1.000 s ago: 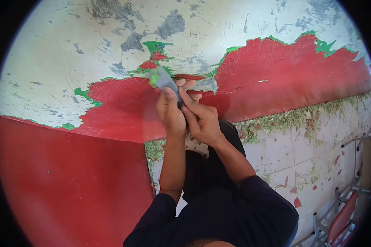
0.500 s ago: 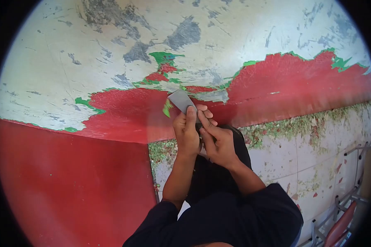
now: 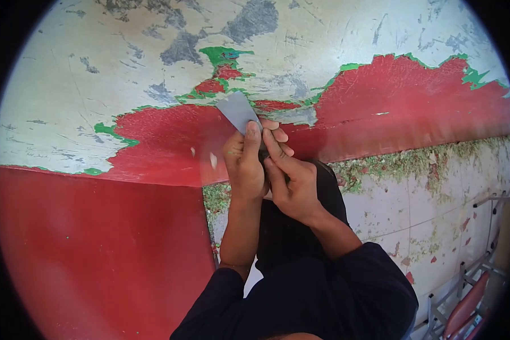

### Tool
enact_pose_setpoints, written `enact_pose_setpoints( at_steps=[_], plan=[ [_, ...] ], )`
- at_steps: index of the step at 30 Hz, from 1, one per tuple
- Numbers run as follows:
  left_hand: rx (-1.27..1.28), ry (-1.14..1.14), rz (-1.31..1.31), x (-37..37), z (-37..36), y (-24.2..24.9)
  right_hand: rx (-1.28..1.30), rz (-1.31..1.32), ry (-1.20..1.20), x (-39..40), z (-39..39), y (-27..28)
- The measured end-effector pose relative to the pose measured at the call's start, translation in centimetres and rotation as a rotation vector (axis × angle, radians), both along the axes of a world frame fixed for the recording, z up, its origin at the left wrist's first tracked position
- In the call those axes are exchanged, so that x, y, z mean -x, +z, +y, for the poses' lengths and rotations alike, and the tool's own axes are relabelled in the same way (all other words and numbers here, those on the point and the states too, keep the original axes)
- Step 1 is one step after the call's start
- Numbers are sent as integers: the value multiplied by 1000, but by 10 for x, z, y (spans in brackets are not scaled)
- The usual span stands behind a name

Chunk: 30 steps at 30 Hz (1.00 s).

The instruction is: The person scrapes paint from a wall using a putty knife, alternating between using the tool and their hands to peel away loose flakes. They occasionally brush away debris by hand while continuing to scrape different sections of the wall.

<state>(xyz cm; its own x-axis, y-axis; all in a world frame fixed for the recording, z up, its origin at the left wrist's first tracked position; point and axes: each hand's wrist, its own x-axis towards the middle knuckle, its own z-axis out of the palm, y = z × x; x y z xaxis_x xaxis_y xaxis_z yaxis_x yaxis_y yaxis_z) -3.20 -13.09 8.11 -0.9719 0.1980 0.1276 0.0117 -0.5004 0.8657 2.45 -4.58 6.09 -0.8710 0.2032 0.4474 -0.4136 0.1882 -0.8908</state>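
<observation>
A scraper (image 3: 236, 109) with a flat grey metal blade is gripped by both hands. My left hand (image 3: 247, 164) is closed around it, the thumb lying along the blade. Close by on the right, my right hand (image 3: 292, 184) also holds it, fingers stretched beside the blade; the handle is mostly hidden by the hands. The blade's far edge meets a ragged border on the wall (image 3: 124, 73), where pale, green and red layers of paint show. Below that border the red paint (image 3: 379, 105) is exposed.
Paint flakes (image 3: 374, 164) litter the pale tiled floor (image 3: 388, 198) along the wall's foot. A plain red surface (image 3: 96, 243) fills the lower left. At the lower right stands a metal-framed chair (image 3: 467, 306) with a red seat. My dark-trousered leg is beneath my hands.
Both hands and the scraper have moved up and slightly left, the blade reaching the paint border. A green flake beside the blade is gone; small pale flakes now show lower left of it.
</observation>
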Motion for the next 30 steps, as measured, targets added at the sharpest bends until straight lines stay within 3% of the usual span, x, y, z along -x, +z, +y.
enact_pose_setpoints(
  at_steps=[1,3,8,11,16,19,30],
  plan=[
    [10,23,-13,-2,1,-5,-18,113,-35,3,-1,-6],
    [28,47,-26,-7,4,-14,1,96,-43,-1,-5,-18],
    [35,49,90,3,-2,16,-20,195,-7,21,-4,10],
    [55,38,53,2,-5,-4,-58,154,-49,13,-3,-10],
    [2,18,35,4,-4,1,-92,-18,14,15,2,6],
    [60,22,64,4,-10,0,-26,157,-36,16,-6,-6],
    [47,-38,14,2,-7,-6,-32,146,-50,13,-5,-8]
  ],
)
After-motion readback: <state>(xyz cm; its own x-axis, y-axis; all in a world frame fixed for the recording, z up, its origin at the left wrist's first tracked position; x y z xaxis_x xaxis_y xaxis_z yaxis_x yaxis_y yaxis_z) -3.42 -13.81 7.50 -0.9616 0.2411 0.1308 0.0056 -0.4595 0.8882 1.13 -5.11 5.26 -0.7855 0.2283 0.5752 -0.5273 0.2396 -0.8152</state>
